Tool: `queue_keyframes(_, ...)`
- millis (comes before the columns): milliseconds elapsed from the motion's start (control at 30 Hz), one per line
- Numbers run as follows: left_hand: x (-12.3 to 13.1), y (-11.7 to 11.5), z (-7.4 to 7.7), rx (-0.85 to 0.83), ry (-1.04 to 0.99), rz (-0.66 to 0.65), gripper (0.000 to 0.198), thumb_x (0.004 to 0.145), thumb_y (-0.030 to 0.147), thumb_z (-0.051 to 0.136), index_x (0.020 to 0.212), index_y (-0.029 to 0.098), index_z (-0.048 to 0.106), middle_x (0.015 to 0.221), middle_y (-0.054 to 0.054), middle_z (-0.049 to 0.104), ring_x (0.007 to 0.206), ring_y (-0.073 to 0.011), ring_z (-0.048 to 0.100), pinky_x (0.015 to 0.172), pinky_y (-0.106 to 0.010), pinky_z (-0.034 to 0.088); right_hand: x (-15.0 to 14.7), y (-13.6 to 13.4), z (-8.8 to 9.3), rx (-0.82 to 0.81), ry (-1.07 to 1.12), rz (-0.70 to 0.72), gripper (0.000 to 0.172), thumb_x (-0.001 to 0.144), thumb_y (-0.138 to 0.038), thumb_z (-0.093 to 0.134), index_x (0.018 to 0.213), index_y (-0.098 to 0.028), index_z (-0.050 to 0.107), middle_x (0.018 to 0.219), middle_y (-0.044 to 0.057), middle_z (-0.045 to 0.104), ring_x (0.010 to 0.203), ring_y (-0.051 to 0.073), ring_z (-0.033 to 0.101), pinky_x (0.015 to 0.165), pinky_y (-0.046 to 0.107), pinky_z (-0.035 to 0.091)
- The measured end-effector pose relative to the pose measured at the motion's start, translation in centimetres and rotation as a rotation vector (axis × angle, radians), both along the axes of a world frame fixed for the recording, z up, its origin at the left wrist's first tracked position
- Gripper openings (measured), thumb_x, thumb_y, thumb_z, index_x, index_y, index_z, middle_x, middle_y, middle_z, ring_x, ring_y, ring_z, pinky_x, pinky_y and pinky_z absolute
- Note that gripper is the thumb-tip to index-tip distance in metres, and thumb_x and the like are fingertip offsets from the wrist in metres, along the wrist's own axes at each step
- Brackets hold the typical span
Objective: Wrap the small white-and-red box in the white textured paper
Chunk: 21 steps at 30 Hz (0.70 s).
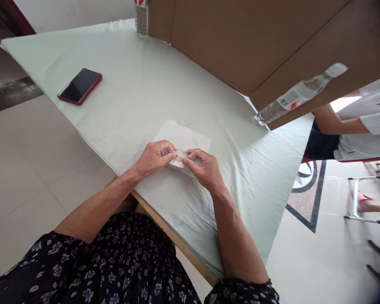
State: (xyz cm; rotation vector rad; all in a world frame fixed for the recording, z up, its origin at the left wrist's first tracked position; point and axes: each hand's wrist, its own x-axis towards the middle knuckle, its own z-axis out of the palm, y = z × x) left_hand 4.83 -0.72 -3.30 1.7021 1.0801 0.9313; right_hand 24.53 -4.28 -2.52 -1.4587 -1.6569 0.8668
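Between my two hands is a small, whitish, translucent packet (178, 159), with faint pinkish marks on its face. My left hand (155, 158) pinches its left end between thumb and fingers. At the opposite end, my right hand (202, 165) grips it the same way. What the packet contains is too small to make out. Just beneath and beyond the hands, a white paper sheet (183, 136) lies flat on the pale green tablecloth (123, 97).
A phone in a red case (80, 86) lies at the table's left edge. Across the far side stands a large cardboard panel (221, 46), with a plastic bottle (291, 96) against it and another bottle (142, 19) at its left end. Another person's arm (335, 122) shows at right.
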Motion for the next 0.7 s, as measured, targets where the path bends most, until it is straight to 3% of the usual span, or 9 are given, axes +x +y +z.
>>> queue_keyframes(267,-0.1,0.6,0.5,-0.093,0.045,-0.042,0.016,0.077,0.033,0.068,0.075,0.018,0.070,0.078,-0.001,0.072,0.071,-0.0138,0.059,0.063,-0.025,0.041,0.4,0.2,0.4,-0.078,0.043,0.023,0.012,0.079,-0.031,0.066,0.073,-0.022,0.060,0.086,0.002,0.073,0.083,0.018,0.066,0.079,0.033,0.050)
queue_keyframes(500,-0.1,1.5,1.2,-0.210,0.076,-0.103,0.019,0.071,0.035,0.076,0.071,0.017,0.067,0.070,0.001,0.064,0.063,-0.0119,0.052,0.054,-0.024,0.034,1.8,0.6,0.3,-0.157,-0.133,0.043,0.013,0.081,-0.032,0.062,0.073,-0.021,0.062,0.068,-0.002,0.063,0.063,0.013,0.053,0.061,0.028,0.042)
queue_keyframes(567,-0.2,1.7,1.3,-0.211,0.076,-0.136,0.019,0.072,0.034,0.075,0.071,0.018,0.067,0.071,0.000,0.064,0.064,-0.0121,0.053,0.056,-0.024,0.035,2.0,0.2,0.7,-0.102,-0.242,0.007,0.008,0.081,-0.029,0.061,0.080,-0.022,0.064,0.076,0.000,0.068,0.070,0.016,0.058,0.066,0.030,0.044)
queue_keyframes(700,-0.2,2.0,1.3,-0.222,0.057,-0.198,0.019,0.073,0.034,0.075,0.072,0.018,0.066,0.070,0.001,0.064,0.065,-0.0124,0.054,0.058,-0.025,0.037,1.0,-1.1,2.4,0.214,-0.517,-0.088,0.013,0.086,-0.022,0.061,0.098,-0.022,0.067,0.106,0.008,0.074,0.097,0.026,0.064,0.085,0.041,0.044)
